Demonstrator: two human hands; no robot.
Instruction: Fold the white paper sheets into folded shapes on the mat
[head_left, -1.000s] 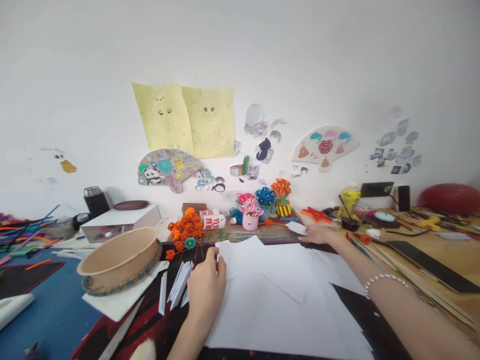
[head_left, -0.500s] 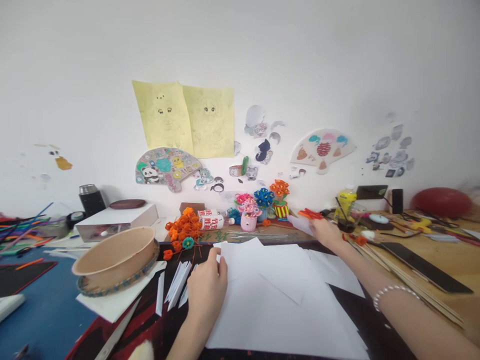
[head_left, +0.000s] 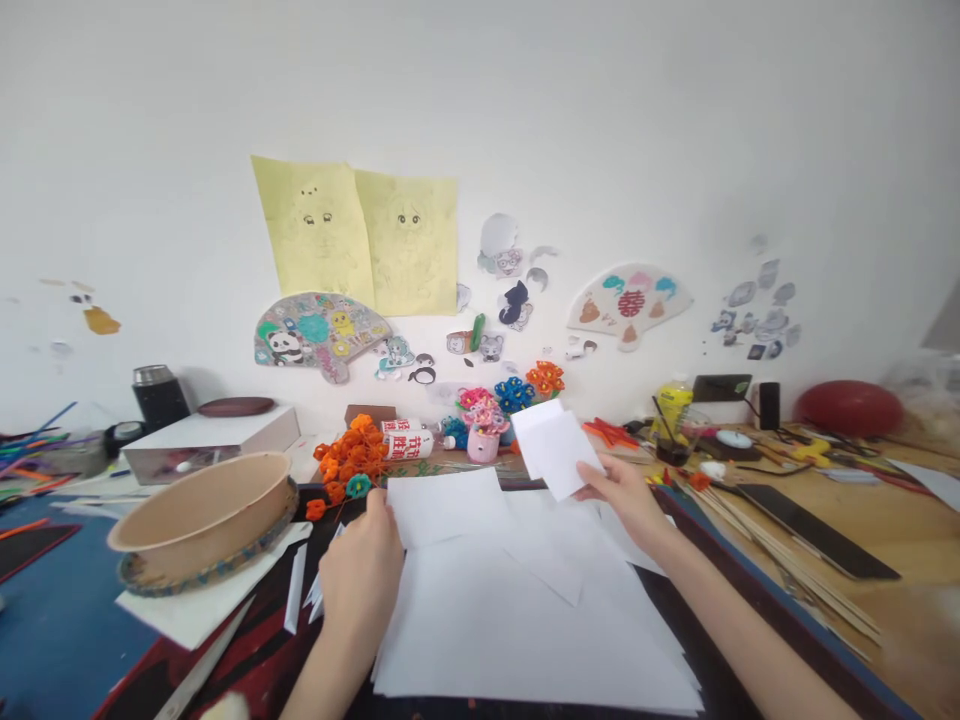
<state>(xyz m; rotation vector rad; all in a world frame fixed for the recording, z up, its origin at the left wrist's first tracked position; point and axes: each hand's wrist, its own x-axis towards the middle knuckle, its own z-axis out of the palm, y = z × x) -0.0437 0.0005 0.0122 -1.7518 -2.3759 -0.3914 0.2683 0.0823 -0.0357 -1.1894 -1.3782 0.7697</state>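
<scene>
My right hand (head_left: 619, 495) holds small white paper pieces (head_left: 555, 450), raised above the far right part of a stack of white sheets (head_left: 517, 640). At the stack's upper left, my left hand (head_left: 364, 560) pinches the edge of a smaller white sheet (head_left: 446, 508), which lies on the larger ones. Folded white paper strips (head_left: 296, 590) lie left of my left hand, some partly hidden behind it.
A beige round basin (head_left: 202, 515) and scissors (head_left: 206, 660) are at the left. Orange craft flowers (head_left: 351, 455), a pink flower pot (head_left: 484, 442) and a yellow bottle (head_left: 673, 410) stand along the back. A black phone (head_left: 817, 530) lies at the right.
My right hand has come back from the far right toward the stack, lifting the small white papers. My left hand has moved left, and the smaller sheet now shows at its fingers.
</scene>
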